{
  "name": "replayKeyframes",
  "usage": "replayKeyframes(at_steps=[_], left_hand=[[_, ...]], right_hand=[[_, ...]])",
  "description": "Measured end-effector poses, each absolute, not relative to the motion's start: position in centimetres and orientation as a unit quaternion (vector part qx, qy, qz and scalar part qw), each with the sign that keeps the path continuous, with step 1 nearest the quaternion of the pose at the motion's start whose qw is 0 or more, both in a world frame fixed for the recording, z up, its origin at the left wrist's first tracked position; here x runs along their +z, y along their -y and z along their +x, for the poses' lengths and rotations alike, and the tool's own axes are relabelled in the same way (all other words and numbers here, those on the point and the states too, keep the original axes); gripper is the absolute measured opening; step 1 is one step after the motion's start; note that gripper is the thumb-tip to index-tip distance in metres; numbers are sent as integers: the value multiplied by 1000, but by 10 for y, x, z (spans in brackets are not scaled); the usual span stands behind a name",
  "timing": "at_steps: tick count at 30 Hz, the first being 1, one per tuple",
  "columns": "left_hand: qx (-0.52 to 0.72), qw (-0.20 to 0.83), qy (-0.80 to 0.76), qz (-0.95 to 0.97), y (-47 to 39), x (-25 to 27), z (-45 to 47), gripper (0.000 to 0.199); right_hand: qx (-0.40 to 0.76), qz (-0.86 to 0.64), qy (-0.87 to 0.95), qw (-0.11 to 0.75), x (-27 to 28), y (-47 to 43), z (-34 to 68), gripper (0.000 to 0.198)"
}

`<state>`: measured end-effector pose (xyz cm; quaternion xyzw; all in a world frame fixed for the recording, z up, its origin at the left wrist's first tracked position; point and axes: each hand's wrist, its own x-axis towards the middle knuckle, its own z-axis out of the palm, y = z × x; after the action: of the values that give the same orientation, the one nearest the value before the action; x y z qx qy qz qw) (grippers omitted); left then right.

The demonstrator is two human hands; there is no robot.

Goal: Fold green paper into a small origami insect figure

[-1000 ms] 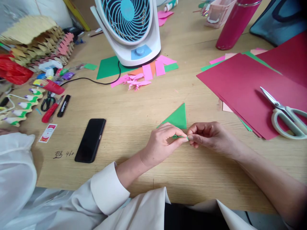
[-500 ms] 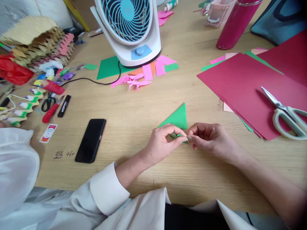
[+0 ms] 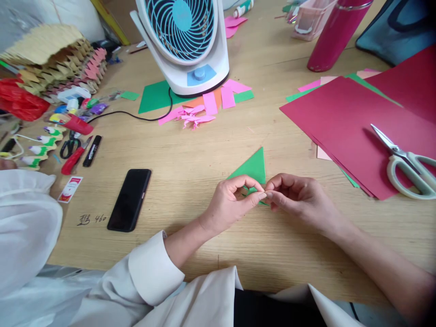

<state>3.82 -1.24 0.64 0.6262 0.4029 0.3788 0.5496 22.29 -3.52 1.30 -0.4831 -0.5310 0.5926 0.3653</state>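
Note:
My left hand and my right hand meet low over the table, thumb and finger of each pinched together tip to tip. Between them is a small piece of green paper, mostly covered by the fingers; its folded shape cannot be made out. Just beyond the fingertips a flat green paper triangle lies on the wood.
A white fan stands at the back, pink paper pieces before it. Red sheets carry scissors on the right; a magenta bottle is behind. A phone lies left, near another person's white sleeve.
My fingers have shifted slightly on the green paper, the right hand turning a little. At the left edge, the other person's white sleeve has moved inward.

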Motion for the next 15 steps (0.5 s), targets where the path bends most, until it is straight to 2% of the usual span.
replayKeyframes(at_steps=[7,15], left_hand=[[428,519,-349,652,8,4,36,7],[431,412,-338,728,7,2,33,13]], right_hand=[[643,-473,517,310,17,31,225,33],[646,-485,502,309,14,32,225,30]])
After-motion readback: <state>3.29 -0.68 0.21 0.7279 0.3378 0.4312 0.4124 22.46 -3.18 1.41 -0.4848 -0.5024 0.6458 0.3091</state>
